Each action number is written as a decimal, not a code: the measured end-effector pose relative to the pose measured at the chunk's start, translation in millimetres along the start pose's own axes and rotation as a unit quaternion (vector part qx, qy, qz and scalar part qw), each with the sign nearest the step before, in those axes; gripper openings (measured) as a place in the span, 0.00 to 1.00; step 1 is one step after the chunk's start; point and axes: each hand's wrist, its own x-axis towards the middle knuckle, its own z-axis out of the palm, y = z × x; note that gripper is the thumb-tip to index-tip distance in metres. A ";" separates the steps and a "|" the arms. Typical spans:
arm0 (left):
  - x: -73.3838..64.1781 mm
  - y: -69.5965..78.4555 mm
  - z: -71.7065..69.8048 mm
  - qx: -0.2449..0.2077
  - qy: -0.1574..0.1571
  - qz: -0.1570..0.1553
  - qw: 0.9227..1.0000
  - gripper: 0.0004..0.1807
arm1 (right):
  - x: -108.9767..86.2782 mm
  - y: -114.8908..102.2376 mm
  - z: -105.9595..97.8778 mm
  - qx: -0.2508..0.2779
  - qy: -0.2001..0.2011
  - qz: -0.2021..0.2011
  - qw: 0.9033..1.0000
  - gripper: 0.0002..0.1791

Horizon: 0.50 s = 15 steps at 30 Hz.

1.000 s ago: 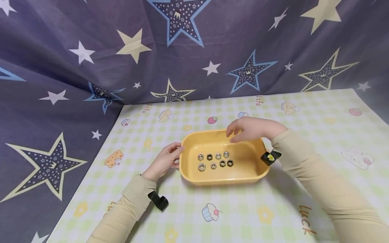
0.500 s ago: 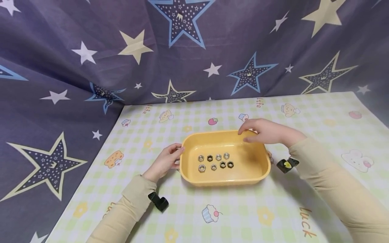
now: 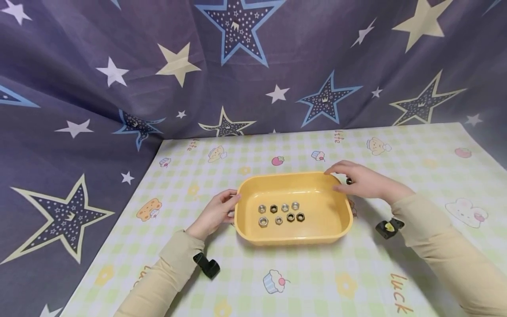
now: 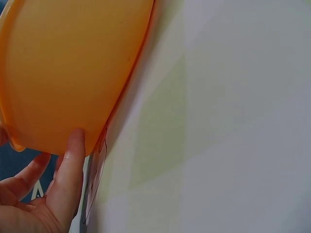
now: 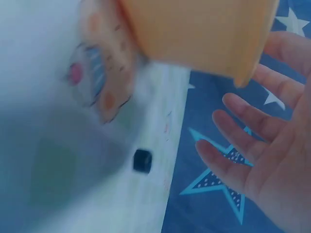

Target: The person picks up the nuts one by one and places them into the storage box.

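A yellow rectangular basin sits on the table with several metal hex nuts in two rows on its floor, some silvery, some dark. My left hand grips the basin's left end, its thumb at the rim; the left wrist view shows the fingers against the end wall. My right hand is at the far right corner, fingertips right at the rim. In the right wrist view its fingers are spread and hold nothing. A dark nut lies outside the basin, partly hidden by this hand.
A pale checked tablecloth with printed cupcakes, bears and words covers the table. Dark blue star-patterned cloth hangs behind the table and along its left side. A black wrist camera is strapped at the right sleeve.
My right hand has moved right, from over the basin's far side to its far right corner. A dark nut beyond the basin has come into view. My left hand keeps its grip.
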 end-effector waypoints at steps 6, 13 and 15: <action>-0.2 -0.6 0.3 0.000 0.003 -0.002 1.000 0.20 | -9.2 9.3 1.5 0.023 -0.014 0.039 0.999 0.24; 0.2 -0.6 0.5 0.002 0.002 -0.001 1.000 0.20 | -16.0 17.1 0.6 0.036 -0.024 0.093 0.995 0.25; 0.6 -0.9 0.4 0.002 0.000 0.001 1.000 0.20 | -16.6 18.9 -0.6 0.032 -0.020 0.100 0.994 0.24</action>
